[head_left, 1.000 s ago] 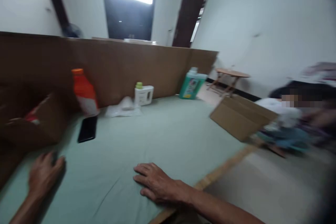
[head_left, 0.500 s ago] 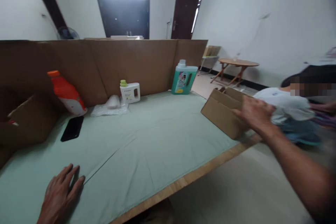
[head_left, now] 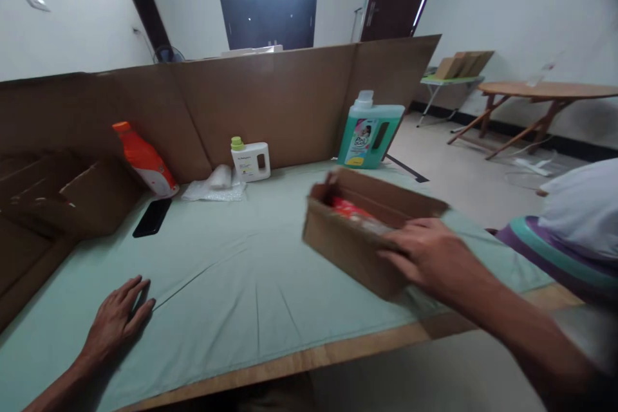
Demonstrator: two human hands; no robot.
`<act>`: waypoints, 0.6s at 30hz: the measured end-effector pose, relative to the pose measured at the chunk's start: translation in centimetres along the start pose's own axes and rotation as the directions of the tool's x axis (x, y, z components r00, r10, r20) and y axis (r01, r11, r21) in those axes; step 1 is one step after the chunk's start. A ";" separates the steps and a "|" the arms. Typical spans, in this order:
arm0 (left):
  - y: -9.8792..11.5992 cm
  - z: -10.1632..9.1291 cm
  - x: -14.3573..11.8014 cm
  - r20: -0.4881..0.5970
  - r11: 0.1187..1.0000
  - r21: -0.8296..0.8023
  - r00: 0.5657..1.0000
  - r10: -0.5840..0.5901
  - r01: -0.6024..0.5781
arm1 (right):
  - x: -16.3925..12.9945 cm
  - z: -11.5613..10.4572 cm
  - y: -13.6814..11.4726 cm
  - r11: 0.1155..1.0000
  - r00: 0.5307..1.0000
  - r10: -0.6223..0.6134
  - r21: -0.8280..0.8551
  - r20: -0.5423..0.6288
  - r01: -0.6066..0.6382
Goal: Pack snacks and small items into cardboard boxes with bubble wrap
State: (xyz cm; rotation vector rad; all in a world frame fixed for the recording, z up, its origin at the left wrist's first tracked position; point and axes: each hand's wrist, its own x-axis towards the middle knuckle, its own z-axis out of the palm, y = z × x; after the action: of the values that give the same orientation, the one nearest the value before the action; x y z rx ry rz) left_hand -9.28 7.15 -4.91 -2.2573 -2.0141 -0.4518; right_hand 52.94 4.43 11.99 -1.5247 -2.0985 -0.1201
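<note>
My right hand grips the near wall of an open-topped cardboard box, thumb outside and fingers over the rim. Inside the box lie red and whitish packets, partly hidden by the wall. The box is tilted above or on the right part of the green cloth; contact with it is hard to tell. My left hand rests flat on the cloth at the left, fingers apart and holding nothing. A black phone lies beyond it.
Along a cardboard screen stand an orange bottle, a white bottle with green cap and a teal detergent bottle. Bubble wrap lies there. Another cardboard box is at left. A person is at right.
My right hand has brought the cardboard box leftward over the table from its right edge, and its contents now show. My left hand stays flat on the cloth. The view has turned right.
</note>
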 end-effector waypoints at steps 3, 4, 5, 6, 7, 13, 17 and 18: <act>0.2 -0.2 0.1 0.011 1.000 0.001 1.000 -0.003 0.003 | 1.3 -0.2 -5.8 0.979 0.975 -0.201 0.023 0.092 0.200; 0.3 -0.3 0.1 0.012 1.000 -0.005 1.000 -0.004 0.004 | 1.1 -0.6 -6.9 0.973 0.972 -0.229 0.054 0.061 0.226; 0.4 -0.4 0.1 0.012 1.000 -0.012 1.000 -0.007 0.007 | 0.6 -1.0 -7.5 0.970 0.973 -0.231 0.085 0.011 0.229; 0.5 -0.5 0.1 0.014 1.000 -0.022 1.000 -0.010 0.010 | -0.1 -1.3 -7.6 0.971 0.977 -0.206 0.110 -0.050 0.210; 0.6 -0.7 0.0 0.007 0.999 -0.027 1.000 -0.018 0.018 | -1.0 -1.5 -7.2 0.977 0.981 -0.157 0.128 -0.111 0.171; 5.3 -1.3 0.4 -0.175 0.979 -0.188 0.983 0.050 -0.084 | -4.7 3.9 -2.8 0.947 0.977 0.199 0.239 0.081 -0.212; 13.7 0.0 2.3 -0.122 0.797 -0.559 0.974 0.191 -0.226 | -3.8 9.6 -3.2 0.862 0.900 0.343 0.291 0.270 -0.416; 15.7 0.4 3.1 -0.095 0.719 -0.653 0.967 0.237 -0.240 | -3.4 10.5 -3.5 0.843 0.881 0.379 0.287 0.283 -0.455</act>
State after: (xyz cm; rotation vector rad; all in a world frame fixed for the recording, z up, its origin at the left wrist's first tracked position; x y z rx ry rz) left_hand 6.54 8.16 -2.37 -2.8317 -1.6760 -1.3216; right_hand 46.58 4.21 2.30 -1.7883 -1.7571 0.5731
